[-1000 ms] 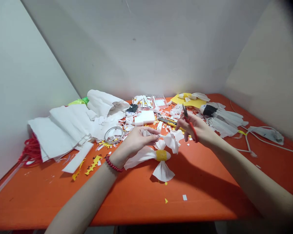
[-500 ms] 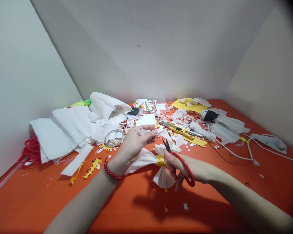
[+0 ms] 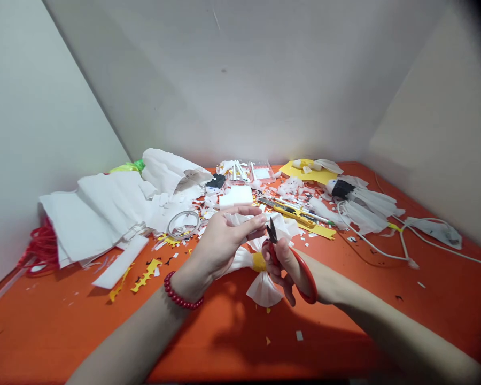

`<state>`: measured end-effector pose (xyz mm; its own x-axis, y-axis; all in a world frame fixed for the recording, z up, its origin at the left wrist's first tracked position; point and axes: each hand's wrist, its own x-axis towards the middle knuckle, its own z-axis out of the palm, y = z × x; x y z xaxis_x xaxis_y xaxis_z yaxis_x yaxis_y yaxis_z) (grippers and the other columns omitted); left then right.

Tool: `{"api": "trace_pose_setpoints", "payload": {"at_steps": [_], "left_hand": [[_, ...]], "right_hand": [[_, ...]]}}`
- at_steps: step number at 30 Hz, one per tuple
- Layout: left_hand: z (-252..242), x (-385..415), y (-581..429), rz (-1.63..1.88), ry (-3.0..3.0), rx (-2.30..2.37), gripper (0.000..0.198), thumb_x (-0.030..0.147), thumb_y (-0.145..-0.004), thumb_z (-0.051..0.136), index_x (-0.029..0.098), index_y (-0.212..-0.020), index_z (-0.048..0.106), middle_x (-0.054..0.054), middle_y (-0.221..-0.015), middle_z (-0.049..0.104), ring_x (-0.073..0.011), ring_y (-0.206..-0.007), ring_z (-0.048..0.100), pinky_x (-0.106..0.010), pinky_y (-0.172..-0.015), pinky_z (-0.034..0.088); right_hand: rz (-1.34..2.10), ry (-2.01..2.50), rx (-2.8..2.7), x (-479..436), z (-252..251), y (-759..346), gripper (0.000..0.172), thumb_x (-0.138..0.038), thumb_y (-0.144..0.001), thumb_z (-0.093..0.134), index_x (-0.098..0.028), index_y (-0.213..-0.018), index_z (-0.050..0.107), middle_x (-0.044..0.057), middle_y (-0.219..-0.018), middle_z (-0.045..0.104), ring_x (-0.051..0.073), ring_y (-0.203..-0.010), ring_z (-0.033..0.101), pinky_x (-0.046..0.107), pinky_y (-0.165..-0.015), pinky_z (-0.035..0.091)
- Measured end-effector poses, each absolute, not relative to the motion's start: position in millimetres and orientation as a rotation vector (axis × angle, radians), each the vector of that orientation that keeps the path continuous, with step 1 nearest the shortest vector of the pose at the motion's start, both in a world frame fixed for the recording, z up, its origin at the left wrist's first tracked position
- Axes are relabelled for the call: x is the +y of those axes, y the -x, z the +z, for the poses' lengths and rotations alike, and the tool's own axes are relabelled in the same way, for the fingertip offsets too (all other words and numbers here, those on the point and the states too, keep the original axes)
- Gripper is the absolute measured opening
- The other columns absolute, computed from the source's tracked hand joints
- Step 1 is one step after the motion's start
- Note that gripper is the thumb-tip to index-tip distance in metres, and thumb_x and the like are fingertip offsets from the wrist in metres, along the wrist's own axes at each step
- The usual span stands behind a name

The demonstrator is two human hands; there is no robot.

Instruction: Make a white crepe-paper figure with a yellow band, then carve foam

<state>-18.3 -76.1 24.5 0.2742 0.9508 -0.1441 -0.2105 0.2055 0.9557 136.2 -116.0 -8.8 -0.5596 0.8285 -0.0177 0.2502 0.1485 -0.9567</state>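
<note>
In my right hand [image 3: 282, 262] is a pair of red-handled scissors [image 3: 307, 275], its dark blades pointing up and slightly parted beside my left fingertips. My left hand [image 3: 220, 240], with a red bead bracelet [image 3: 180, 297] on its wrist, is closed in a pinch. Whatever lies between thumb and forefinger is too small or hidden to make out. Below both hands lies a white crepe-paper piece [image 3: 264, 289], gathered by a yellow band [image 3: 258, 261] and fanning out at its ends. My hands partly cover it.
White paper sheets [image 3: 100, 214] and red cord [image 3: 42, 246] are at the left, near a tape roll [image 3: 183, 224]. A yellow utility knife [image 3: 294, 214] and scraps lie mid-table. Farther right are a black-and-white paper figure [image 3: 364, 200] and a white cable [image 3: 380, 254].
My right hand has turned and brought the scissors up against my left fingertips. The blades now look more upright. The view has shifted slightly.
</note>
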Motion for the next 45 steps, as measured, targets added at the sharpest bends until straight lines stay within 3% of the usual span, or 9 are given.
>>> {"api": "trace_pose_setpoints", "payload": {"at_steps": [7, 11, 18, 30, 45], "left_hand": [[26.8, -79.5, 17.6, 0.97, -1.114, 1.04, 0.032, 0.025, -0.067, 0.077, 0.011, -0.092, 0.064, -0.002, -0.071, 0.066, -0.0098, -0.062, 0.06, -0.019, -0.06, 0.049], [28.4, -81.6, 16.3, 0.991, -1.161, 1.115, 0.029, 0.026, -0.064, 0.079, 0.012, -0.086, 0.066, -0.003, -0.07, 0.068, -0.0114, -0.061, 0.061, -0.019, -0.057, 0.048], [27.0, -84.7, 13.4, 1.03, -1.174, 1.182, 0.027, 0.027, -0.062, 0.079, 0.013, -0.083, 0.069, -0.004, -0.072, 0.07, -0.0141, -0.063, 0.064, -0.021, -0.057, 0.049], [20.3, -87.3, 9.8, 1.052, -1.083, 1.133, 0.023, 0.025, -0.066, 0.077, 0.014, -0.083, 0.067, -0.001, -0.069, 0.07, -0.011, -0.062, 0.063, -0.019, -0.058, 0.049], [13.7, -84.3, 9.7, 1.029, -1.097, 1.112, 0.025, 0.029, -0.067, 0.076, 0.016, -0.086, 0.066, 0.0, -0.069, 0.07, -0.0106, -0.059, 0.062, -0.02, -0.058, 0.049]], "right_hand": [[1.393, 1.068, -1.874, -118.0, -0.9, -138.1, 0.053, -0.067, -0.086, 0.018, -0.019, -0.071, 0.034, -0.004, -0.059, 0.031, 0.008, -0.052, 0.029, 0.021, -0.047, 0.032], [1.276, 1.182, -1.879, -119.1, -1.9, -138.2, 0.053, -0.065, -0.087, 0.024, -0.018, -0.066, 0.035, -0.003, -0.06, 0.034, 0.008, -0.054, 0.031, 0.023, -0.052, 0.033], [1.196, 1.323, -1.87, -120.9, -7.0, -136.8, 0.048, -0.063, -0.085, 0.034, -0.017, -0.075, 0.044, -0.002, -0.066, 0.041, 0.011, -0.059, 0.036, 0.024, -0.057, 0.033], [0.986, 1.345, -1.96, -118.4, -15.3, -133.7, 0.05, -0.061, -0.089, 0.026, -0.017, -0.067, 0.04, 0.0, -0.064, 0.042, 0.011, -0.057, 0.034, 0.024, -0.054, 0.028], [1.084, 1.382, -1.962, -119.0, -10.4, -136.4, 0.057, -0.066, -0.086, 0.025, -0.018, -0.06, 0.042, 0.003, -0.056, 0.051, 0.014, -0.054, 0.047, 0.025, -0.055, 0.034]]}}
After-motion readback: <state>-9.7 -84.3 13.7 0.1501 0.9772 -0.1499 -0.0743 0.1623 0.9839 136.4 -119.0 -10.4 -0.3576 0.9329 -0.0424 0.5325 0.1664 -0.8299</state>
